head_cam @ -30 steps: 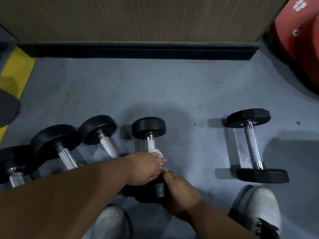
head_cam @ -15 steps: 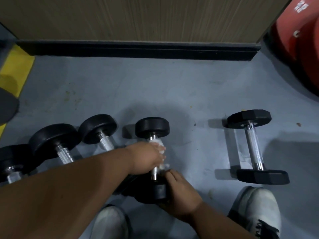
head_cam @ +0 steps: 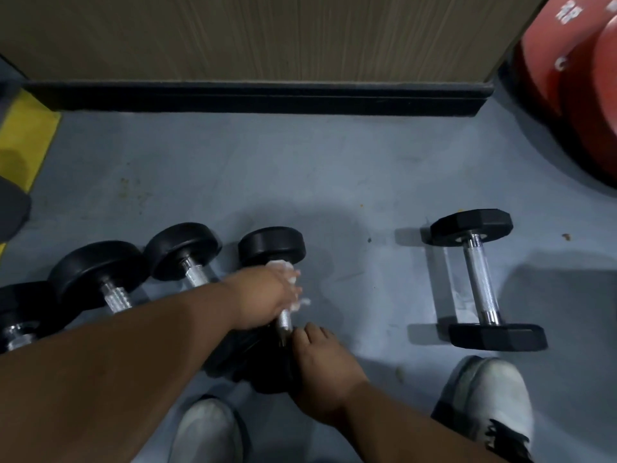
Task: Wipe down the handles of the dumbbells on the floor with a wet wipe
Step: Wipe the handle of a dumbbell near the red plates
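L hand (head_cam: 267, 297) w/ wipe (head_cam: 287, 272) slid up handle (head_cam: 285, 320), R hand (head_cam: 325, 362) steadying.

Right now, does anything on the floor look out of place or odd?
One hex dumbbell lies alone to the right, apart from the round dumbbells packed in a row on the left. Small stains mark the floor. Nothing looks spilled or broken.

handle (head_cam: 284, 320): mostly hidden by left hand (head_cam: 263, 297) | leftmost dumbbell (head_cam: 20, 315): cut by edge | wipe (head_cam: 287, 274): blurred
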Available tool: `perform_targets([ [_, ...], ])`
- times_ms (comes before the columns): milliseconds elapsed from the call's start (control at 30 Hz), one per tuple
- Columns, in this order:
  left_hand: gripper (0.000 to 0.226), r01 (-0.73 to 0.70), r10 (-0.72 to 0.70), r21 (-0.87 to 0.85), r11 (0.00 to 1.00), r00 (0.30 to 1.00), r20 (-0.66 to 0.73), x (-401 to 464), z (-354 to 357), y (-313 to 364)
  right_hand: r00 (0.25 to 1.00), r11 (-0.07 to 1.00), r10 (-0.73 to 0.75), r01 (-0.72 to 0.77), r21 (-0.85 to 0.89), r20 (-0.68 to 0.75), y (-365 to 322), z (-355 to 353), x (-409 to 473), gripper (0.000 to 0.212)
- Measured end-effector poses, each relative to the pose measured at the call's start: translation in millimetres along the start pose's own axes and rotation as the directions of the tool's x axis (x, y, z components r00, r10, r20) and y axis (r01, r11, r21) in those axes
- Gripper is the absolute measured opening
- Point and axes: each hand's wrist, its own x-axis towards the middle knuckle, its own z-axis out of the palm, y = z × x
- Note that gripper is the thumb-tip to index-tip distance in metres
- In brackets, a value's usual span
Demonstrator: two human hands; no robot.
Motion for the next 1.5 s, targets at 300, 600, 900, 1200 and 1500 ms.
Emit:
perform_targets([
  [300, 0.038, -0.089, 0.091, -0.029, 0.996, 0.992, 0.091, 0, 26, 29, 0.996, 0.921, 0.086, -0.081, 0.382, 0.004, 20, 6, -5, 0.072],
  [600, 0.042, -0.109, 0.106, 0.059, 0.992, 0.993, 0.046, -5, 22, 16, 0.996, 0.949, 0.073, -0.052, 0.311, -0.056, 19, 8, -3, 0.057],
  [900, 0.037, 0.007, -0.018, -0.07, 0.998, 0.987, -0.161, -2, 13, -4, 0.998, 0.942, -0.063, 0.061, 0.33, -0.005, 30, -2, -1, 0.065],
  [1200, 0.038, -0.021, 0.014, -0.09, 0.996, 0.997, -0.07, -6, 17, 6, 0.988, 0.989, -0.142, 0.139, -0.056, -0.064, 25, -17, 0, 0.053],
  [1500, 0.036, -0.084, 0.085, -0.016, 0.996, 0.994, 0.07, -8, 17, 25, 0.999, 0.965, 0.018, -0.025, 0.26, 0.027, 21, -6, 4, 0.071],
])
